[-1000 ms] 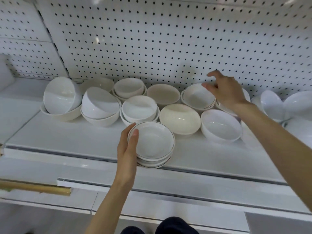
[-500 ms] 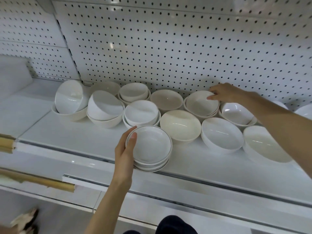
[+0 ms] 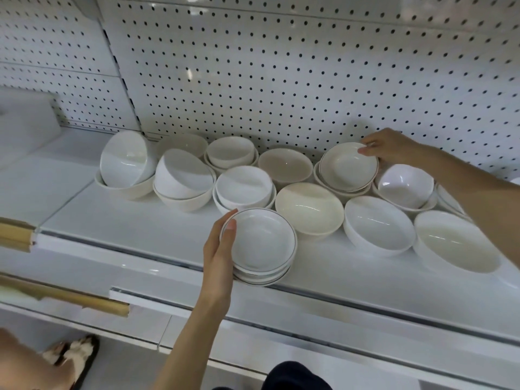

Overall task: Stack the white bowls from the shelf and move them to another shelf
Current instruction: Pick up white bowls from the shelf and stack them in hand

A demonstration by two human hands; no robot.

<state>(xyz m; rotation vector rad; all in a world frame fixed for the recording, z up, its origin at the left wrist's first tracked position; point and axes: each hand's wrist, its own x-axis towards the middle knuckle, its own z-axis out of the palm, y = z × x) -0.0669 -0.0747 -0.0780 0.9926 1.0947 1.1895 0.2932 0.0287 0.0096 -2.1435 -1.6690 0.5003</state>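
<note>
White, glossy and round, with no longer side: showed bowls crowded along a shelf [image 3: 126, 229] beneath pegboard [image 3: 281, 80]. Held, in the left hand [image 3: 219, 254], a short stack [image 3: 263, 243] of shallow bowls with thin dark rim lines, at the shelf's front edge. Curled that hand around the stack's left side, thumb up by the rim. Faced the stack's mouth straight up, level. Pinched, with the right hand [image 3: 394, 147], the far rim of a top bowl [image 3: 347, 167] at the back, close to the pegboard. Tipped that bowl's mouth toward the camera, over others nested beneath it. Carried the same thin dark rim line. Kept a cream bowl [image 3: 309, 208] between the two, mouth up. Leaned a tilted bowl [image 3: 126, 159] steeply inside another at far left.
</note>
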